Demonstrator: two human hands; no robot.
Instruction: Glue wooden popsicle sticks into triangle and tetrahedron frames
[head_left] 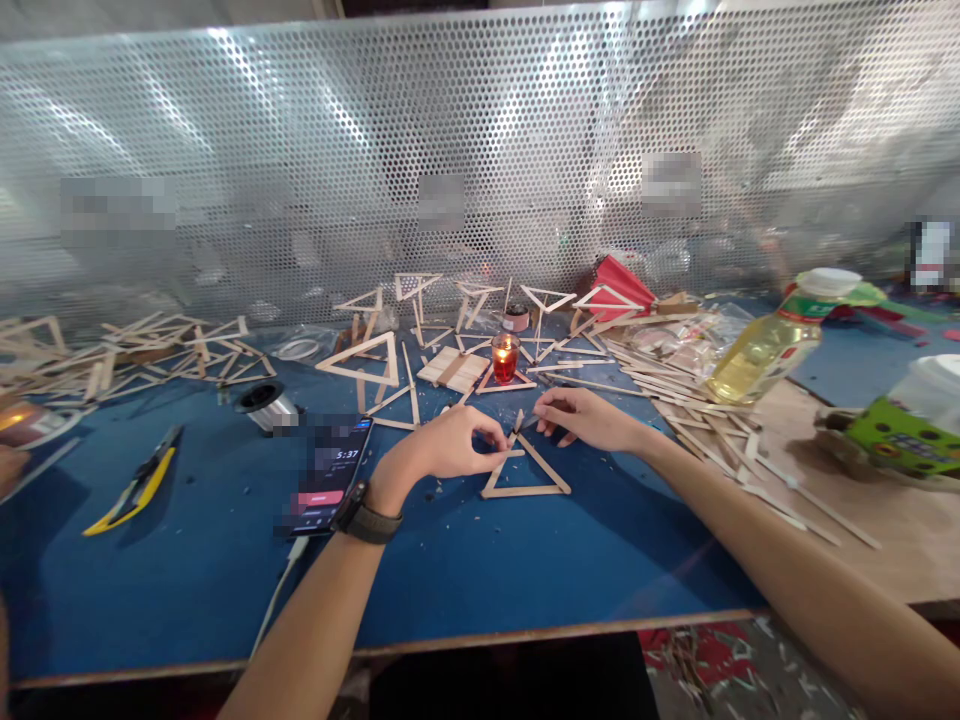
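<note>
A triangle of flat wooden sticks (529, 491) lies on the blue tabletop in front of me. My left hand (461, 440), with a dark watch on its wrist, is closed in a pinch at the triangle's upper left side. Close to the top corner, my right hand (574, 415) has thumb and fingers pinched on a thin greyish piece (529, 420), too small to name. Just beyond my hands, a lit candle in a red glass (505, 360) stands by another stick triangle (491, 386).
Stick frames (375, 360) line the back beneath a perforated metal panel (480, 130). To the left lie a phone (330, 480) on a cable and a yellow cutter (135, 485). Loose sticks (720, 430), an oil-like bottle (780, 340) and a green-wrapped cup (911, 425) sit right.
</note>
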